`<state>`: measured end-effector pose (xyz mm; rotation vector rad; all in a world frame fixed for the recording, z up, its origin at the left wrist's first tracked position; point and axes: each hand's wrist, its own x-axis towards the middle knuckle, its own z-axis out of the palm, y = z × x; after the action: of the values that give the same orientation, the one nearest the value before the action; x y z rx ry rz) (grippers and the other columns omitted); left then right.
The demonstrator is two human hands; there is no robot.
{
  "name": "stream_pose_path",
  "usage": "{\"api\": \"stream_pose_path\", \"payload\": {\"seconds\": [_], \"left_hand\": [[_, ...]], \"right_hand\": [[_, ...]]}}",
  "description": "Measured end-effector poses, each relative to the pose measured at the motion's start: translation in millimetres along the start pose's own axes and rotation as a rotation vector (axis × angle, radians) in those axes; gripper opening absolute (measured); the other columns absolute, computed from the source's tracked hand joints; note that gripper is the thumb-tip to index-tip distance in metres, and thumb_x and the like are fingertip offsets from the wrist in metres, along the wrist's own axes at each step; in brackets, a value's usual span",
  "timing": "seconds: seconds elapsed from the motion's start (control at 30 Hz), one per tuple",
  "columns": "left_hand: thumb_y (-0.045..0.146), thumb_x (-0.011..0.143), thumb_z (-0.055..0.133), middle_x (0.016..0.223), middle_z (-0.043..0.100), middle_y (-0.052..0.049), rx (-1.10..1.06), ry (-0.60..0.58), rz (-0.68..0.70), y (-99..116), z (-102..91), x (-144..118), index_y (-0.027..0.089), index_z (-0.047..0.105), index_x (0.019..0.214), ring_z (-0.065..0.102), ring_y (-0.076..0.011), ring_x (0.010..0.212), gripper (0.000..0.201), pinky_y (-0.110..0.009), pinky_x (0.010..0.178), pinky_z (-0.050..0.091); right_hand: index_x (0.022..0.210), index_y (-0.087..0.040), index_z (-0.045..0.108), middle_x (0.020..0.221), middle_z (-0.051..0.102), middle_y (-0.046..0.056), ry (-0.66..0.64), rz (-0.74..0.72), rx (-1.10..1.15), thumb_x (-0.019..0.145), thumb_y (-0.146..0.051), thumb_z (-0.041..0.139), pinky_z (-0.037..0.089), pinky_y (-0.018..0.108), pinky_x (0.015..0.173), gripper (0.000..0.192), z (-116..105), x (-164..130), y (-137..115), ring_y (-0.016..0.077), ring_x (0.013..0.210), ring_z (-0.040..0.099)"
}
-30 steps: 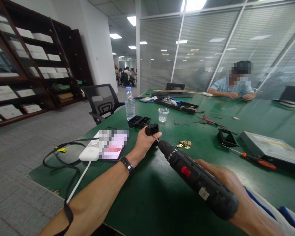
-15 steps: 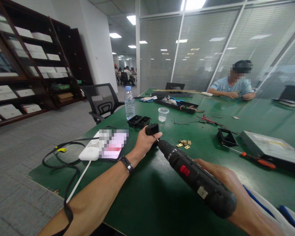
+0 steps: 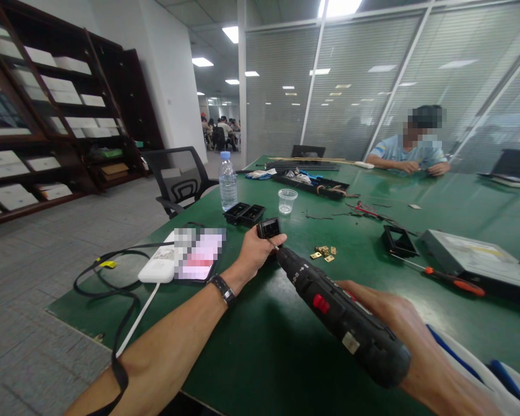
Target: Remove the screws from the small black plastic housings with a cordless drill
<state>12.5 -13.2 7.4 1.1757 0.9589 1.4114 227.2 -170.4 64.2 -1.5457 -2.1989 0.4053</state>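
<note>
Where the green surface (image 3: 251, 346) ends at the far left, a black cable (image 3: 108, 277) loops off its edge beside a white power bank (image 3: 158, 267) and a phone (image 3: 197, 260) lying flat just next to it. Behind these stand a clear water bottle (image 3: 227, 182), upright, and a pair of black plastic housings (image 3: 244, 213) side by side, with an empty black mesh chair (image 3: 179, 176) off the edge. The person's left hand (image 3: 253, 254), a dark watch (image 3: 223, 289) on its wrist, rests on the surface with its fingers closed around a small black box-shaped part (image 3: 268, 227), holding it in place. The bit of a black cordless screwdriver (image 3: 342, 320) meets that part at its lower right side; the tool slants down toward the viewer, a red switch on its body, and the right hand (image 3: 394, 329) grips its handle from beneath, fingers wrapped about it. Just beyond the tool's nose lies a little heap of brass-coloured metal pieces (image 3: 323, 252), and farther back a clear plastic cup (image 3: 287, 201) stands upright. To the right sit an open black frame (image 3: 399, 241), a hand screwdriver with an orange handle (image 3: 453, 283), and a flat grey metal unit (image 3: 476, 260), near one another. At the far end of the surface another person in a light blue shirt (image 3: 409, 155) sits with both hands together over the surface.
</note>
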Motion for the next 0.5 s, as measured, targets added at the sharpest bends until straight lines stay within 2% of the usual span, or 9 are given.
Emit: {"api": "stream_pose_path", "payload": {"seconds": [0.1, 0.33, 0.5], "left_hand": [[0.034, 0.058, 0.087, 0.079, 0.064, 0.0, 0.04, 0.028, 0.067, -1.8, -1.5, 1.6, 0.014, 0.063, 0.087, 0.056, -0.0119, 0.069, 0.043, -0.026, 0.064, 0.046], [0.035, 0.063, 0.084, 0.086, 0.066, -0.001, 0.141, 0.043, 0.175, -2.0, -4.7, 3.4, 0.014, 0.067, 0.094, 0.056, -0.0126, 0.076, 0.041, -0.026, 0.072, 0.045], [0.037, 0.063, 0.084, 0.085, 0.065, -0.001, 0.123, 0.043, 0.155, -2.9, -4.1, 3.1, 0.014, 0.065, 0.092, 0.056, -0.013, 0.076, 0.041, -0.026, 0.071, 0.045]], "right_hand": [[0.1, -0.028, 0.065, 0.083, 0.072, 0.001, -0.027, 0.001, 0.004, 0.077, -0.03, 0.055, 0.046, 0.029, 0.061, 0.026, -0.4, 0.0, 0.3, 0.0208, 0.073, 0.067], [0.082, -0.024, 0.06, 0.075, 0.068, 0.0, -0.026, -0.003, 0.008, 0.08, -0.029, 0.05, 0.042, 0.028, 0.058, 0.012, 0.1, 0.2, 0.4, 0.018, 0.066, 0.062], [0.1, -0.026, 0.064, 0.085, 0.071, 0.0, -0.027, -0.028, 0.018, 0.076, -0.025, 0.053, 0.044, 0.028, 0.063, 0.026, -0.4, 0.7, 0.5, 0.0201, 0.075, 0.066]]}}
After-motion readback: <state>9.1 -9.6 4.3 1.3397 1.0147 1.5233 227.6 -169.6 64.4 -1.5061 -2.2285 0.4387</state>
